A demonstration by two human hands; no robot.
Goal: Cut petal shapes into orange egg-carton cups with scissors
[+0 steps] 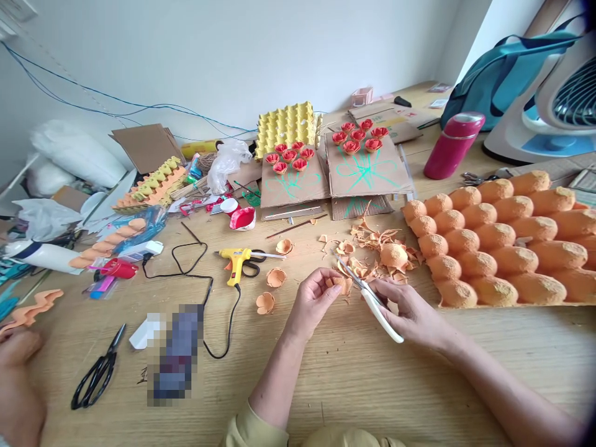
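My left hand (314, 298) pinches a small orange egg-carton cup (341, 284) over the wooden table (349, 379). My right hand (410, 310) grips white-handled scissors (372, 298), blades open at the cup's edge. Orange cardboard scraps (377, 248) lie just beyond. To the right sits a large orange egg tray (503, 248), bumps up. Left of my left hand lie three cut orange flower cups (275, 277).
A yellow glue gun (237, 261) with black cord, black scissors (95, 375), cardboard sheets with red flowers (335, 161), a yellow egg tray (286, 124), a magenta bottle (452, 146), a fan (559, 105), craft clutter at left. Another person's hand (16, 379) shows at bottom left.
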